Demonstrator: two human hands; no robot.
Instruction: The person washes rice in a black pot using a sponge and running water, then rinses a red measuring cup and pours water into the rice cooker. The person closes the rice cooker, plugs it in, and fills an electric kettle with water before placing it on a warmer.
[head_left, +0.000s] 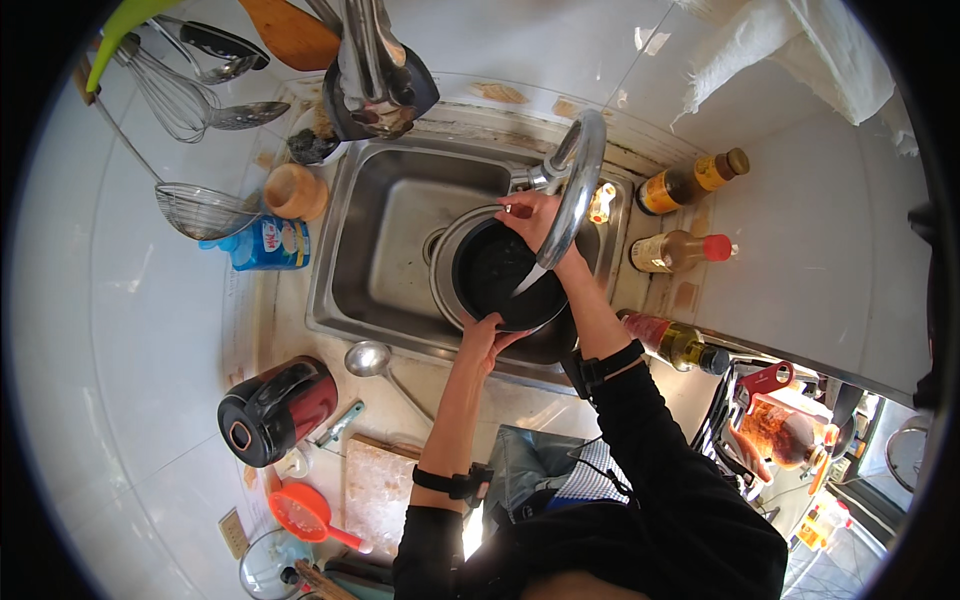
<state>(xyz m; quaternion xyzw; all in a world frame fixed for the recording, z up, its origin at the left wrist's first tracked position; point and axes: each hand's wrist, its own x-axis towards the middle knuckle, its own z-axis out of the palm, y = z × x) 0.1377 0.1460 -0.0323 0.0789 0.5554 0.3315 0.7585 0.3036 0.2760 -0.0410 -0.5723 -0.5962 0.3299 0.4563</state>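
A round black pot (491, 270) is over the right half of the stainless steel sink (397, 195). My left hand (484, 339) grips its near rim, with the thumb on top. At the far rim is my right hand (531, 217), its fingers bent and pinched together at the edge. A stream of water falls into the pot from the curved chrome faucet (581, 180), which partly covers my right hand. Under or around the black pot shows the pale rim of a metal basin (442, 274); how the two touch is hidden.
Sauce bottles (679, 253) stand along the right ledge. A ladle (367, 360), an electric kettle (281, 409), a peeler (341, 424) and a cutting board (375, 487) are on the near left counter. Utensils hang at upper left, above a blue detergent bottle (271, 242) and a wooden mortar (294, 193).
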